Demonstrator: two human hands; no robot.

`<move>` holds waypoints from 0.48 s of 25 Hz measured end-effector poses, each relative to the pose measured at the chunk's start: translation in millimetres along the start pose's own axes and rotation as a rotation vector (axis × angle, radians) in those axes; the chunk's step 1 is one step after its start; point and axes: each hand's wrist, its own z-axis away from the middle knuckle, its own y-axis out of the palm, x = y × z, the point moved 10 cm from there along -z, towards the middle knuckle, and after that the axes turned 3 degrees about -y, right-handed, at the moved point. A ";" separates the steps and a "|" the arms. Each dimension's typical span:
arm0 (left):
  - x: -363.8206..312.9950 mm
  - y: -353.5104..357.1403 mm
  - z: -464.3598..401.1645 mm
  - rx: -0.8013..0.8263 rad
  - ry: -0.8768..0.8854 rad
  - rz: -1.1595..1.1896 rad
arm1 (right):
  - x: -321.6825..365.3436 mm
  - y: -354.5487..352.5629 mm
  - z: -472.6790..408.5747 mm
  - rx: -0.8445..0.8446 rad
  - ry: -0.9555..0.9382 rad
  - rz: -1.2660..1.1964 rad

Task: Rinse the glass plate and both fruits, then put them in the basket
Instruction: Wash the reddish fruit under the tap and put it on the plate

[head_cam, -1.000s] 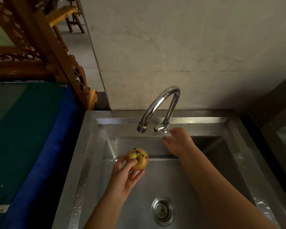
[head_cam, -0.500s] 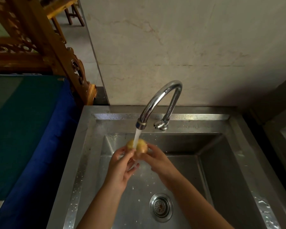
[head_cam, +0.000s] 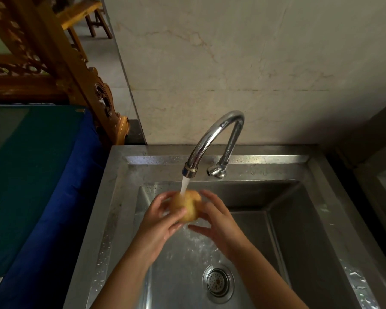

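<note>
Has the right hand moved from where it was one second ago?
Yes. The right hand has left the tap handle and come down and leftward, under the spout, where it now holds the yellow fruit together with the left hand.

A pale beige marble-veined wall point(head_cam: 243, 63) rises at the back. To the left stands carved golden-brown wooden furniture point(head_cam: 60, 63) above a dark blue and green cloth-covered surface point(head_cam: 38, 175). The lighting is dim.
</note>
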 end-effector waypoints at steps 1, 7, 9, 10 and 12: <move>-4.1 2.7 2.0 0.021 0.039 -0.035 | -2.7 2.1 -0.1 0.027 0.051 -0.005; -0.2 8.2 2.6 0.087 -0.107 0.032 | 19.7 3.7 -4.4 0.072 -0.198 0.054; 4.3 6.6 1.3 0.085 -0.155 0.069 | 23.0 5.2 -7.2 0.072 -0.241 0.150; 6.9 6.3 1.1 0.079 -0.169 0.102 | 20.9 7.2 -9.4 0.079 -0.228 0.202; 14.8 5.9 0.7 0.050 -0.191 0.197 | 16.4 12.4 -12.3 0.115 -0.173 0.291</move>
